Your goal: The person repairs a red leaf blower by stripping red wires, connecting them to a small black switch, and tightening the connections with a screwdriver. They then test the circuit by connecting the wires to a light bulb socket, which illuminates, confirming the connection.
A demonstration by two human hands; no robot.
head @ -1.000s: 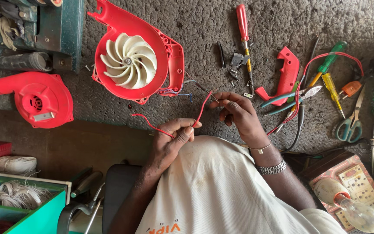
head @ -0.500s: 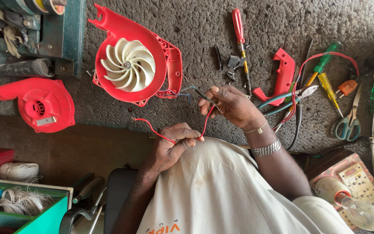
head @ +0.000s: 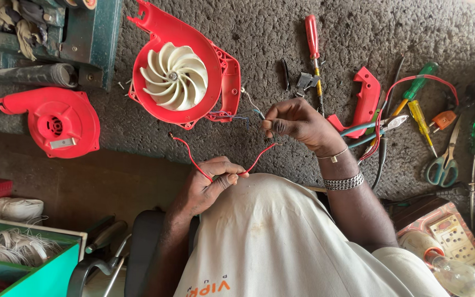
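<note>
Now, just right of the red fan, the left hand pinches the red wire tight at the lap while the right hand holds thin wire ends up, so keep both grips firm and the bare tips apart

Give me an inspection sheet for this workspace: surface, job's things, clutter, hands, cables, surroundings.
Surface: rough grey mat.
Job's things: open red blower housing with cream fan wheel; red wire.
Clutter: red screwdriver, scissors, red handle half, second red housing.
Hands: left hand pinches the red wire; right hand pinches thin leads coming from the blower housing.
Cables: red cable loop among the tools.
Surroundings: green box holding wire coils; glass bulb.
</note>
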